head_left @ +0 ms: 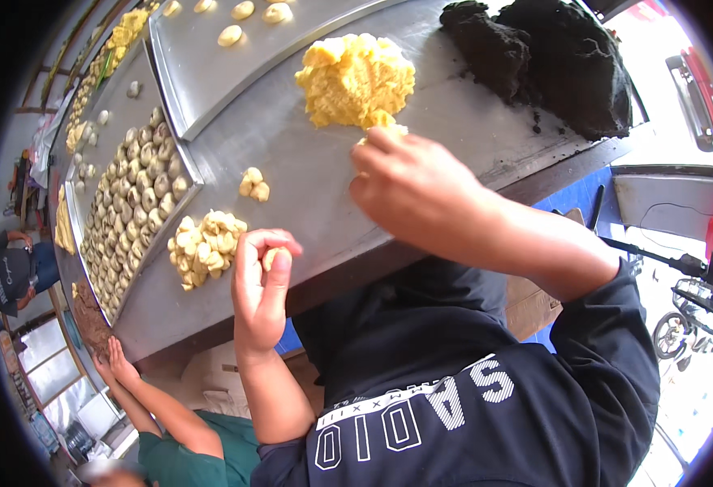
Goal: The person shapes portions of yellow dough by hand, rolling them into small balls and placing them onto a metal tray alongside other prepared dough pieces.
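A mound of crumbly yellow dough point(356, 77) sits on the metal table point(291, 146). At its near edge, my right hand point(409, 178) has its fingertips pinched on a bit of the dough. My left hand point(259, 304) is curled near the table's front edge, a small dough piece point(272, 258) between thumb and fingers. Just left of that hand lies a heap of small dough pieces point(208, 246). A few more pieces point(254, 185) rest together farther back, between the heap and the mound.
Rows of round dough balls with dark patches fill a tray point(196, 172) on the left. A second metal tray point(184, 101) at the back holds several pale balls. A large black mass point(572, 69) lies far right. Another person's hands point(118, 365) touch a brown mass point(91, 316).
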Demonstrator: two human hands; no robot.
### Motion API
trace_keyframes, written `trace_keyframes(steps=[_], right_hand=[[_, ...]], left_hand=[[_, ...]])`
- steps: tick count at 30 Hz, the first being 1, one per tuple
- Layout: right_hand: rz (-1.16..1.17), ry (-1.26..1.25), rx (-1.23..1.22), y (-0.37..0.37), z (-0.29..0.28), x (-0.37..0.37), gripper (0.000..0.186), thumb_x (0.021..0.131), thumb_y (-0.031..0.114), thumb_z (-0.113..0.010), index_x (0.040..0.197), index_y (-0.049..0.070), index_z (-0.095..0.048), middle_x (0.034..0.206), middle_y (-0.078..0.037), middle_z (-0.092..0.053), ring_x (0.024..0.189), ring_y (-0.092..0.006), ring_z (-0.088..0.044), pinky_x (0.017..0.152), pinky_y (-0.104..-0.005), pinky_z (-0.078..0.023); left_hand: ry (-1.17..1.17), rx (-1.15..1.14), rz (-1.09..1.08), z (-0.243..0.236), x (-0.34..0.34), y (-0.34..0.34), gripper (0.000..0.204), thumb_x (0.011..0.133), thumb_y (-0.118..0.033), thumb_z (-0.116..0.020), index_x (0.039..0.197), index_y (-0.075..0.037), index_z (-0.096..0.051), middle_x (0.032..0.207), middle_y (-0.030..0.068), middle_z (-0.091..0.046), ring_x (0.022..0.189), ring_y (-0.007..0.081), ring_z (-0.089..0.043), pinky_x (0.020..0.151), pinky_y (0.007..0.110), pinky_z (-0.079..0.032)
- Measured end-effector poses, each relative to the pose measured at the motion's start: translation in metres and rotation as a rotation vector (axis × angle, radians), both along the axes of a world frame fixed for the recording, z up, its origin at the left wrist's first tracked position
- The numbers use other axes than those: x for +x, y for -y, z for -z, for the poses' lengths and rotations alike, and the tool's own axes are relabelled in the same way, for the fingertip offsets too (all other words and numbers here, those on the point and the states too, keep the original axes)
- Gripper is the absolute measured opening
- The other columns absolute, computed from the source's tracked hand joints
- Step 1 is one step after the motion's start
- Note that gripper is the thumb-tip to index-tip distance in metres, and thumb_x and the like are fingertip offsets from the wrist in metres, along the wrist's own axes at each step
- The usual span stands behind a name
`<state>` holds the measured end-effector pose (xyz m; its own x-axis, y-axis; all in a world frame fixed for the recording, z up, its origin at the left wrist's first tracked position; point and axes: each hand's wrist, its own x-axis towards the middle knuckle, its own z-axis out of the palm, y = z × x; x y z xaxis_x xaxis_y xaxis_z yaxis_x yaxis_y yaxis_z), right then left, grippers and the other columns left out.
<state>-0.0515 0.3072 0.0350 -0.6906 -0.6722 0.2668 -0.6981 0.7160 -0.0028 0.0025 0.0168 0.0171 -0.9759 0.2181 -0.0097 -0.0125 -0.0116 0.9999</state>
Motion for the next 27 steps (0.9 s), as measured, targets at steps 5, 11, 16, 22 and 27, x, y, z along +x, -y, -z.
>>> trace_keyframes(steps=[5,11,16,22,27], right_hand=[[0.151,0.244,-0.372,-0.016,0.018,-0.004,0.027,0.09,0.008,-0.075,0.116,0.005,-0.078,0.128,-0.011,-0.072,0.121,-0.0343,-0.071,0.103,-0.0448,-0.061],[0.119,0.082,-0.348,-0.014,0.005,-0.016,0.007,0.097,0.011,-0.07,0.103,0.007,-0.073,0.108,-0.01,-0.073,0.107,-0.032,-0.075,0.09,-0.045,-0.064],[0.059,0.178,-0.292,-0.019,0.02,-0.038,0.007,0.101,0.014,-0.073,0.102,0.008,-0.074,0.104,-0.011,-0.073,0.106,-0.0347,-0.075,0.091,-0.049,-0.062],[-0.021,0.163,-0.318,-0.016,-0.005,-0.006,0.014,0.091,0.01,-0.084,0.104,0.005,-0.082,0.107,-0.009,-0.073,0.103,-0.0331,-0.074,0.091,-0.0462,-0.062],[0.17,0.366,-0.548,-0.023,0.006,0.011,0.039,0.087,0.003,-0.089,0.125,0.002,-0.08,0.131,-0.014,-0.075,0.124,-0.0376,-0.074,0.106,-0.0463,-0.062]], left_hand=[[-0.408,-0.614,0.101,-0.004,-0.006,-0.014,0.024,0.103,0.007,-0.077,0.126,0.001,-0.077,0.141,0.0196,-0.076,0.123,0.03,-0.077,0.096,0.041,-0.068],[-0.589,-0.583,0.033,0.02,-0.022,-0.025,0.051,0.1,0.005,-0.079,0.15,-0.002,-0.074,0.121,0.0129,-0.088,0.118,0.0299,-0.083,0.121,0.049,-0.057],[-0.486,-0.629,0.1,0.005,-0.022,-0.02,0.061,0.099,0.007,-0.079,0.159,-0.002,-0.069,0.123,0.0126,-0.088,0.11,0.0272,-0.082,0.108,0.044,-0.064],[-0.118,-0.378,0.246,0.003,-0.021,0.001,0.06,0.101,0.012,-0.077,0.159,-0.002,-0.069,0.12,0.0124,-0.085,0.103,0.0155,-0.078,0.092,0.03,-0.068],[-0.019,-0.055,0.133,0.029,-0.01,-0.003,0.054,0.101,0.018,-0.072,0.151,-0.001,-0.075,0.113,0.0117,-0.083,0.099,0.0167,-0.082,0.094,0.031,-0.068]])
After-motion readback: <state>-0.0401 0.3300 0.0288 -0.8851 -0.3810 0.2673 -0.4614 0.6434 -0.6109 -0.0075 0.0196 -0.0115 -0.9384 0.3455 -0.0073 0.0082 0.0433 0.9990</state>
